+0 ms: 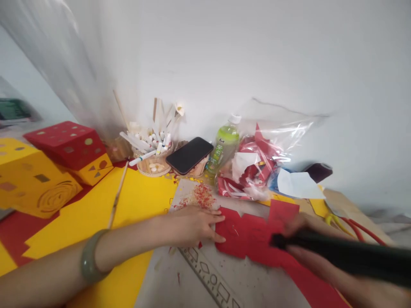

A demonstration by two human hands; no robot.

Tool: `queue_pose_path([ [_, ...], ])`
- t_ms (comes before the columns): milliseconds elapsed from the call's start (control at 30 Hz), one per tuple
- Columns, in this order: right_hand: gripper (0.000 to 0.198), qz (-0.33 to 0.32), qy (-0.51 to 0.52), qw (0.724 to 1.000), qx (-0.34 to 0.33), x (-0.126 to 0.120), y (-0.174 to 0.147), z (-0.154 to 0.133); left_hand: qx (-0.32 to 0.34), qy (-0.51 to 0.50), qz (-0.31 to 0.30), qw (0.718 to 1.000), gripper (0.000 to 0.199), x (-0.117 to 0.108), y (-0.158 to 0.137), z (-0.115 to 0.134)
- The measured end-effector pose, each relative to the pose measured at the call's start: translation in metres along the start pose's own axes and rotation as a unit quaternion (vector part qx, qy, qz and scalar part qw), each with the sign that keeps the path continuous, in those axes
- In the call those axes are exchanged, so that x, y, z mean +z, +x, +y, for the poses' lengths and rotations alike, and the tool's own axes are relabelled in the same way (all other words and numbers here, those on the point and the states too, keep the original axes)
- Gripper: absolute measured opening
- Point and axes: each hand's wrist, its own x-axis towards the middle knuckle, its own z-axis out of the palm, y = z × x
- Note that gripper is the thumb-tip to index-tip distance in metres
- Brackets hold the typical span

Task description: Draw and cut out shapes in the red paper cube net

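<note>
A red sheet of card (245, 233) with notched edges lies flat on a grey work surface. My left hand (197, 224) rests at its left end, fingers stretched and spread, the tips on the card; a green bangle (93, 256) circles the wrist. Over the card's right part, my right hand (308, 239) grips a long black tool (337, 252) with a blunt dark end close to the card. Motion blurs that hand, and the tool's kind is unclear. A clear stencil ruler (208, 276) with cut-out shapes lies just below the card.
Behind stand a basket of markers (154, 162), a black phone (190, 155), a green drink bottle (224, 143) and a plastic bag of red scraps (250, 171). Scissors (349, 226) lie right. Yellow card (135, 201), a thin stick (118, 192) and decorated boxes (67, 145) are left.
</note>
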Motion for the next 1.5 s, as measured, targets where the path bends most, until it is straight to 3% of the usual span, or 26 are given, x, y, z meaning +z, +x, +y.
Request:
queue_pose_path([
  [67,0.009,-0.031,0.011,0.995,0.096,0.02,0.041,-0.018,0.0,-0.003,-0.005,1.0,0.047,-0.002,-0.001,-0.002],
  [133,0.011,-0.037,0.063,0.99,0.119,0.043,0.066,-0.024,0.0,-0.007,-0.006,1.0,0.046,-0.002,-0.001,-0.005],
  [233,0.012,-0.038,0.093,0.988,0.114,0.071,0.072,-0.012,-0.002,-0.013,0.002,1.0,0.044,0.001,-0.001,-0.008],
  [333,0.011,-0.031,0.086,0.989,0.115,0.083,0.061,0.003,-0.006,-0.019,0.016,1.0,0.043,0.006,-0.001,-0.009],
  [567,0.008,-0.037,0.031,0.992,0.113,0.084,0.056,0.002,0.001,-0.037,0.012,0.999,0.04,0.008,0.0,-0.011],
  [867,0.003,-0.014,-0.012,0.998,0.061,0.089,0.056,0.001,0.002,-0.032,0.019,0.999,0.043,0.007,-0.002,-0.01],
  [1300,0.013,0.027,-0.032,0.999,-0.028,0.096,0.053,0.015,0.001,-0.022,0.01,1.0,0.041,0.011,-0.002,-0.012],
  [1500,0.017,-0.009,-0.054,0.997,-0.052,0.096,0.053,0.015,-0.003,-0.024,-0.007,1.0,0.037,0.01,-0.002,-0.012],
])
